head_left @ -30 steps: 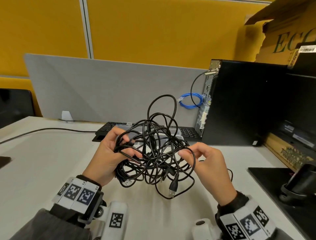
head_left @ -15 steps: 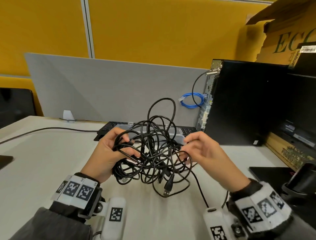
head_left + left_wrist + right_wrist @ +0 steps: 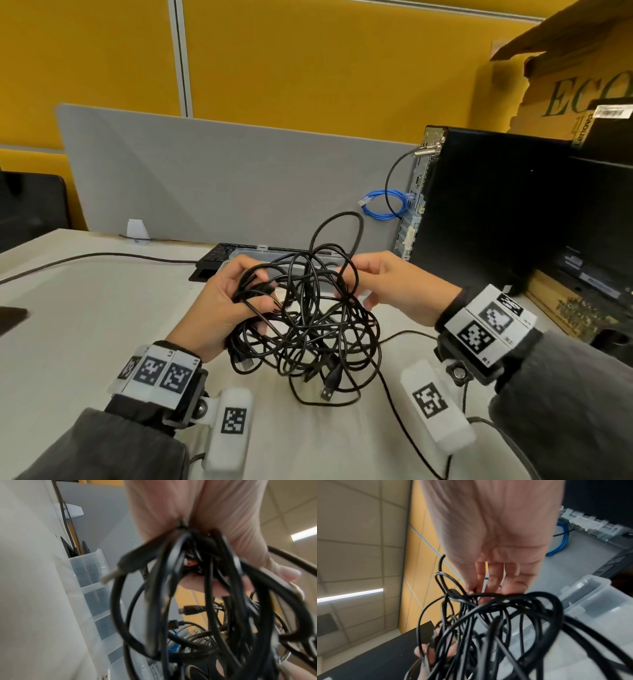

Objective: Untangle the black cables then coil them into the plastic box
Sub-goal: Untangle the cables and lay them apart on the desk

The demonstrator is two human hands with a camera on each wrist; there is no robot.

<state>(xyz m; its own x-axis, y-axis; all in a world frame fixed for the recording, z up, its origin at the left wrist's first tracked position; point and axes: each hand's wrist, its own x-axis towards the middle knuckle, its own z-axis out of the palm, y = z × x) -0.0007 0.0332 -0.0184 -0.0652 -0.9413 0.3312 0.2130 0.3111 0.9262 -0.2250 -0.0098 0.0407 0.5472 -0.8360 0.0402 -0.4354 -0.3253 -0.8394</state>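
A tangled bundle of black cables [image 3: 315, 322] hangs above the white desk between both hands, with a USB plug [image 3: 327, 394] dangling at its bottom. My left hand [image 3: 236, 301] grips the bundle's left side, fingers curled round several strands [image 3: 197, 574]. My right hand [image 3: 363, 284] pinches strands at the upper right of the tangle [image 3: 474, 592]. The clear plastic box [image 3: 246, 257] sits just behind the tangle, partly hidden by it, and shows again in the wrist views [image 3: 92, 591] [image 3: 594, 601].
A black keyboard [image 3: 219, 257] lies behind the box. A black computer tower [image 3: 486, 212] with a blue cable [image 3: 383, 205] stands at the right. A grey divider panel [image 3: 222, 185] closes the back. A thin black cable [image 3: 85, 257] crosses the desk's left.
My right hand has risen and moved to the tangle's upper right, taking hold of strands there. The bundle has shifted slightly; my left hand keeps its grip.
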